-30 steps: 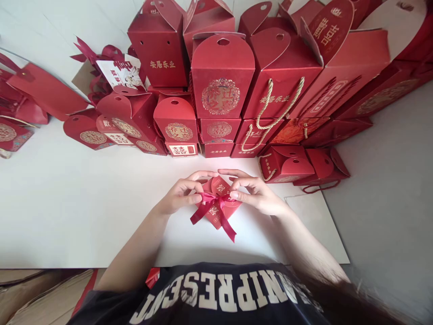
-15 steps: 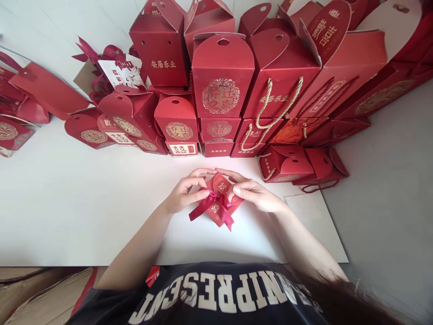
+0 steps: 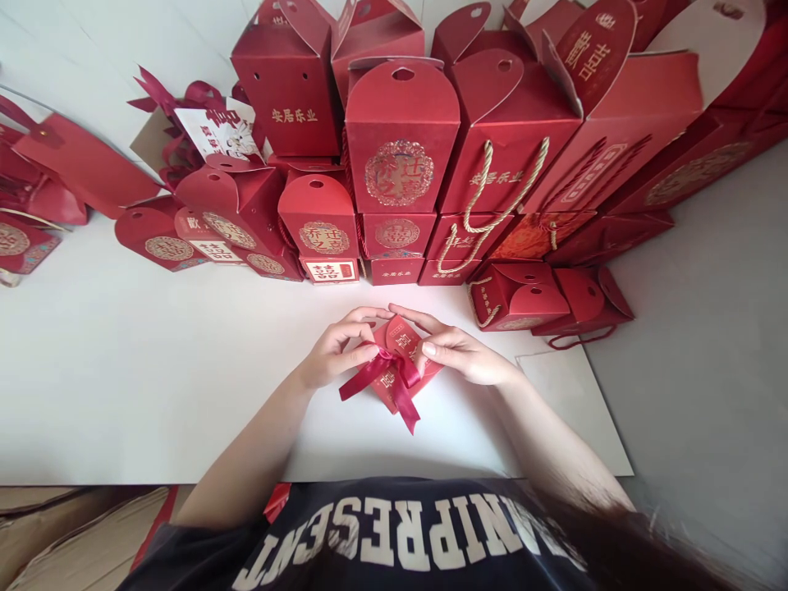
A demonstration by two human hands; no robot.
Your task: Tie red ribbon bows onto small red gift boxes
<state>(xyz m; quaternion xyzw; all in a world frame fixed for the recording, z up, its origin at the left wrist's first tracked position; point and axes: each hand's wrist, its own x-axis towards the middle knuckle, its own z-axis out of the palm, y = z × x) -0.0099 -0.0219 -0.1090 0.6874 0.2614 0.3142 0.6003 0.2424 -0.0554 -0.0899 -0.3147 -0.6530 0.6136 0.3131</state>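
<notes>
A small red box (image 3: 400, 335) with gold lettering sits tilted on the white table between my hands. A dark pink ribbon (image 3: 405, 373) is tied in a bow across its top, its tails hanging over the near side. My left hand (image 3: 345, 349) pinches the left part of the bow between thumb and finger, other fingers curled behind the box. My right hand (image 3: 459, 349) has its thumb and fingers on the ribbon loop at the right, with a finger stretched along the box's back. Both hands' fingertips nearly meet behind it.
Stacked red gift boxes (image 3: 403, 123) stand along the back of the white table (image 3: 153, 369). Small boxes with rope handles (image 3: 523, 295) sit at the right. Ribbons and a white card (image 3: 225, 131) lie back left; cardboard (image 3: 80, 533) is below the table's edge.
The ribbon's lower tail has swung slightly left and hangs lower. The right loop of the bow looks fuller. Both hands have barely moved.
</notes>
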